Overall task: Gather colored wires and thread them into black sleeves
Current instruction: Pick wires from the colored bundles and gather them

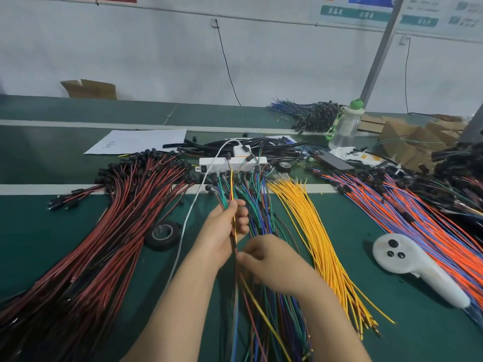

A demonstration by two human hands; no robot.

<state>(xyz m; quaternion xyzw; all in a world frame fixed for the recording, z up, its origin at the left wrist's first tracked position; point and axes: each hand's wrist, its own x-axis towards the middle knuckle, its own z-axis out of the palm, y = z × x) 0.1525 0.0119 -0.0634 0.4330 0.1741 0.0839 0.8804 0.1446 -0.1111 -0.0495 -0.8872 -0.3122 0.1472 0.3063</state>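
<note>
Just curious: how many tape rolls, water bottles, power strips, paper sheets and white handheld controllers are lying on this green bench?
Tape rolls: 2
Water bottle: 1
Power strip: 1
Paper sheet: 1
White handheld controller: 1
Total: 6

A thin bundle of wires, yellow, green and red among them, rises from the left hand just in front of a white power strip. The right hand pinches it lower down. Beneath both hands, a mixed fan of green, blue and purple wires runs back to the strip. Right of it fan yellow wires, and further right orange, blue and purple wires. Left of the strip lie red and black wires with black end plugs. Black sleeves lie heaped just behind the strip.
</note>
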